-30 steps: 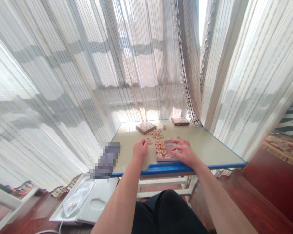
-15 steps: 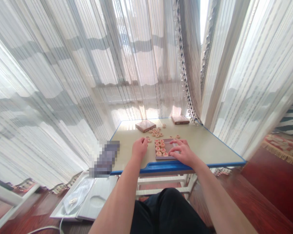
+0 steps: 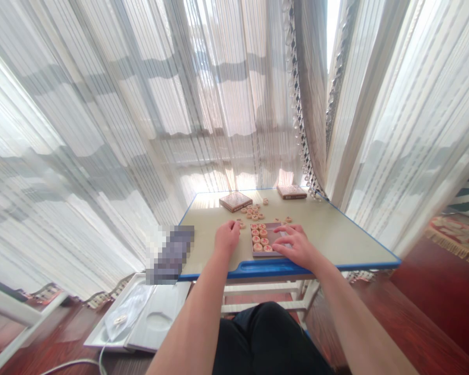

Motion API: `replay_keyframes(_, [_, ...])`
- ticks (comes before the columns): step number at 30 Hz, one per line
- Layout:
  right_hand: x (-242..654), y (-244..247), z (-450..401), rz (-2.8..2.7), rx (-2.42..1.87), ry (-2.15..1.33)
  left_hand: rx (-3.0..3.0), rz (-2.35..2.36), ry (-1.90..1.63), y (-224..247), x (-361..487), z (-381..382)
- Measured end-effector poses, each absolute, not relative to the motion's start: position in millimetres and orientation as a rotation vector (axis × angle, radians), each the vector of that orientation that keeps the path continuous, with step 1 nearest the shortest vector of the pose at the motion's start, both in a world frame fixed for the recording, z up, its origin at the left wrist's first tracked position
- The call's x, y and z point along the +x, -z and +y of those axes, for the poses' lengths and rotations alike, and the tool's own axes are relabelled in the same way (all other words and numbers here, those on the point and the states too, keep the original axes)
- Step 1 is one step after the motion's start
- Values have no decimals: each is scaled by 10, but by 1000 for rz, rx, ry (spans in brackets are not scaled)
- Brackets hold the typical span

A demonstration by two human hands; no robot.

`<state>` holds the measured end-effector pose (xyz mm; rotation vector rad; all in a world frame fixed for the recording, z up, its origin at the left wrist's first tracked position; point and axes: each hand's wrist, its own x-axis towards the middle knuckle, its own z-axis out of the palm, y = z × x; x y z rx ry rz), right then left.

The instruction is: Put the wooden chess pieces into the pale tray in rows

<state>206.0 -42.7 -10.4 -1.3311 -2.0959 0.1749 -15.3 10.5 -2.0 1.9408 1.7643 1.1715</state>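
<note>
An open shallow box (image 3: 272, 254) lies near the table's front edge, with round wooden pieces (image 3: 263, 233) bearing red characters in two columns on its left side. Over the right part of this box is my right hand (image 3: 297, 245), fingers apart, holding nothing that shows. My left hand (image 3: 227, 237) is closed at the left of the box, beside a couple of loose pieces (image 3: 241, 225); what its fingers hold, if anything, is hidden. Further back lies a cluster of loose pieces (image 3: 254, 213), and two more sit behind the box's right side (image 3: 288, 219).
On the pale table (image 3: 347, 239) with a blue rim, one flat box (image 3: 235, 201) stands at the back and another flat box (image 3: 292, 191) at the back right. A blurred-out object (image 3: 172, 255) is at the left edge. Below it lies an open white box (image 3: 119, 312) with a cable.
The view has shifted a little, so everything sits slightly further right. Both hands keep nearly the same places and poses beside and over the box.
</note>
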Motion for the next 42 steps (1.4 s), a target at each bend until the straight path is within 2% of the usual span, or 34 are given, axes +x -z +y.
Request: replay_keyframes(42, [2064, 71, -469, -2129, -1247, -184, 1991, 1792, -1141, 35, -147, 123])
